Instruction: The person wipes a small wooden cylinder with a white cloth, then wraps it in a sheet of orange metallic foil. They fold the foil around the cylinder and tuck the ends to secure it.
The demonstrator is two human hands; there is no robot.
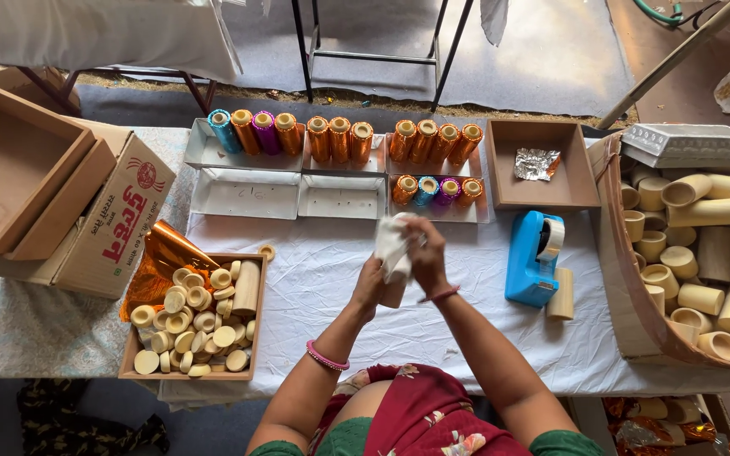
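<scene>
Now both my hands together at bench centre: left hand (371, 285) grips pale upright cylindrical tube (394, 293) from below, long axis vertical; right hand (427, 253) presses white crumpled paper sheet (392, 243) over tube top, directly above left.

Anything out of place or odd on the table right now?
Slightly. One small round cap lies on the white cloth just outside the wooden tray of caps. A crumpled foil scrap sits alone in the brown box. Otherwise the wrapped tubes stand in tidy rows.
</scene>
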